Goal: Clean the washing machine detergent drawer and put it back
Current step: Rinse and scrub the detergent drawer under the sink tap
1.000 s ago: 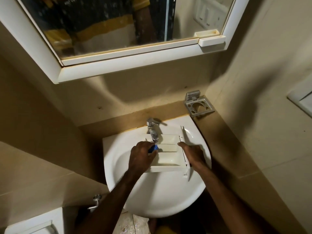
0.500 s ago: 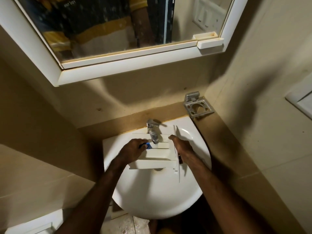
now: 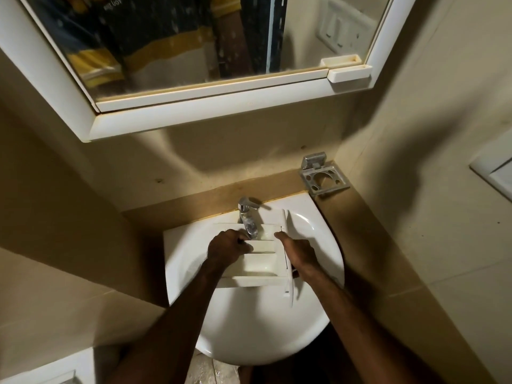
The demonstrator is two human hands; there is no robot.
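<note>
The white detergent drawer [image 3: 257, 266] lies in the white sink [image 3: 249, 345] under the chrome tap [image 3: 247, 214], compartments facing up and its front panel to the right. My left hand [image 3: 228, 248] is over the drawer's left part, just below the spout, with its fingers curled around a small brush that is almost fully hidden. My right hand [image 3: 300, 253] grips the drawer at its front panel, thumb pointing toward the tap. I cannot tell whether water is running.
A white-framed mirror cabinet [image 3: 199, 112] hangs above the sink. A metal toothbrush holder [image 3: 322, 177] is fixed in the corner at the right. Beige tiled walls close in on both sides, and a white fixture [image 3: 41, 375] shows at the lower left.
The drawer has shifted a little right and toward me in the sink. My left hand has moved up to just below the spout, and the brush's blue handle is now hidden by it.
</note>
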